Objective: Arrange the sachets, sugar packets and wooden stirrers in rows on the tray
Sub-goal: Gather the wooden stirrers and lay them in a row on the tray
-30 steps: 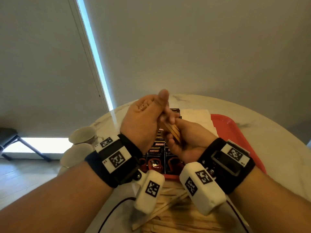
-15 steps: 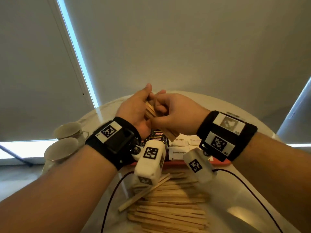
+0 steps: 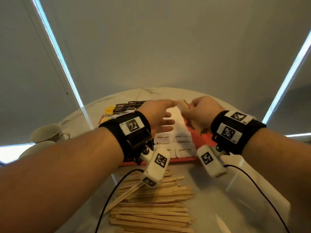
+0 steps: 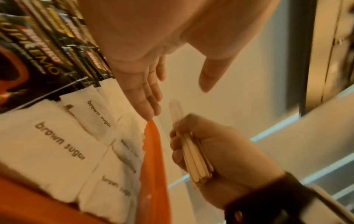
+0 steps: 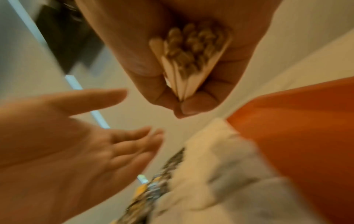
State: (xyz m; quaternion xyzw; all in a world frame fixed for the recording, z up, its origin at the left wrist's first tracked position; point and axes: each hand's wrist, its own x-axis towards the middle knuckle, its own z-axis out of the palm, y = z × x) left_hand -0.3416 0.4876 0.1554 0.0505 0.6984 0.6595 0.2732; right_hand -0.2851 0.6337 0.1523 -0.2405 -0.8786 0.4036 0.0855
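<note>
My right hand (image 3: 195, 113) grips a bundle of wooden stirrers (image 3: 195, 126) above the right part of the red tray (image 3: 168, 161). The right wrist view shows the bundle's ends (image 5: 188, 60) fanned out of the fist. To its left, my left hand (image 3: 165, 122) is open and holds nothing, its fingers spread above the white brown sugar packets (image 3: 164, 137). The sugar packets (image 4: 57, 144) lie in rows on the tray, with dark coffee sachets (image 4: 38, 45) to their left. A pile of loose stirrers (image 3: 151, 207) lies on the table in front of the tray.
Dark sachets (image 3: 127, 106) and yellow sachets (image 3: 108, 111) lie beyond the tray's far left corner. Two cups (image 3: 48, 133) stand at the left edge of the round marble table (image 3: 227, 190). Black cables run from both wrists across the near table.
Both hands were closed together on the stirrer bundle. My left hand has let go, opened and drawn left, and my right hand has moved right with the bundle.
</note>
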